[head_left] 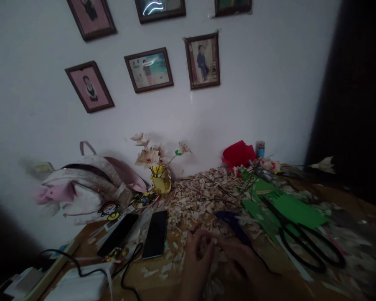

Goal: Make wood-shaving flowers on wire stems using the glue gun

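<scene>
My left hand [199, 247] is closed, thumb and fingers pinched together over the wood-chip-like scraps at the table's front. A thin dark stick [191, 232] pokes out past its fingers; most of it is hidden. Close on the right, my right hand [240, 256] has its fingertips pinched at what looks like the other end of the same stick. Just beyond them lies a blue glue gun [236, 228] with its cord. Pale dry petals or shavings [197, 192] are heaped behind. Black-handled scissors [301, 238] rest on green paper [296, 209] to the right.
Two dark phones, one here [155, 234], lie left of my hands. A white box [78, 284] and black cable [125, 271] are nearer. Behind stand a pale backpack [97, 184], a yellow vase [161, 182] of pale flowers, red paper [239, 154] and a small bottle [260, 149].
</scene>
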`<state>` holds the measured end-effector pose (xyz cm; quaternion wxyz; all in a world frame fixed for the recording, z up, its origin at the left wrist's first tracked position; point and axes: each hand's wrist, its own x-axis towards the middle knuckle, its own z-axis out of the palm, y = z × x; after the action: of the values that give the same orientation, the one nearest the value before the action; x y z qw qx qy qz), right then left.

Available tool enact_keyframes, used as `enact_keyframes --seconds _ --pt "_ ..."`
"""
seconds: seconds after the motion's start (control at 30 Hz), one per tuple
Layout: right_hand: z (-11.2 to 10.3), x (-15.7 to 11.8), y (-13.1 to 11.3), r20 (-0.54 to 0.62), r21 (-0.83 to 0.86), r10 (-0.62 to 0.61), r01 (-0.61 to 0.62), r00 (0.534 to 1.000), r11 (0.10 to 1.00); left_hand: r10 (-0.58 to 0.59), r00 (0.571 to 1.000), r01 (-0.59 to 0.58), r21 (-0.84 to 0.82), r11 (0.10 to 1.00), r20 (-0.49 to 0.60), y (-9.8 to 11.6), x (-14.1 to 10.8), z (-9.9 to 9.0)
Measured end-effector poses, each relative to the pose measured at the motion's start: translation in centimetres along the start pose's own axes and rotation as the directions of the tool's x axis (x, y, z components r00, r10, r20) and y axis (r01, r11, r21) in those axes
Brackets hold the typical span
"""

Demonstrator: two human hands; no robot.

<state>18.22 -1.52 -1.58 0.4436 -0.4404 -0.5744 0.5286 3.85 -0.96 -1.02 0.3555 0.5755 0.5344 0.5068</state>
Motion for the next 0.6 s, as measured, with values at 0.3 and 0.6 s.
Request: enact_keyframes --seconds 0.3,0.6 --pt "0.18 -0.03 0.51 0.005 0.060 0.109 -0.109 0.994 0.992 -0.019 1.000 0.019 0.013 1.000 -0.015 0.14 0.26 -0.01" --pt "0.20 -0.47 0.67 -0.122 0.026 0.040 -0.037 0.992 0.999 0.017 0.999 -0.015 0.058 0.998 -0.035 0.07 0.23 0.16"
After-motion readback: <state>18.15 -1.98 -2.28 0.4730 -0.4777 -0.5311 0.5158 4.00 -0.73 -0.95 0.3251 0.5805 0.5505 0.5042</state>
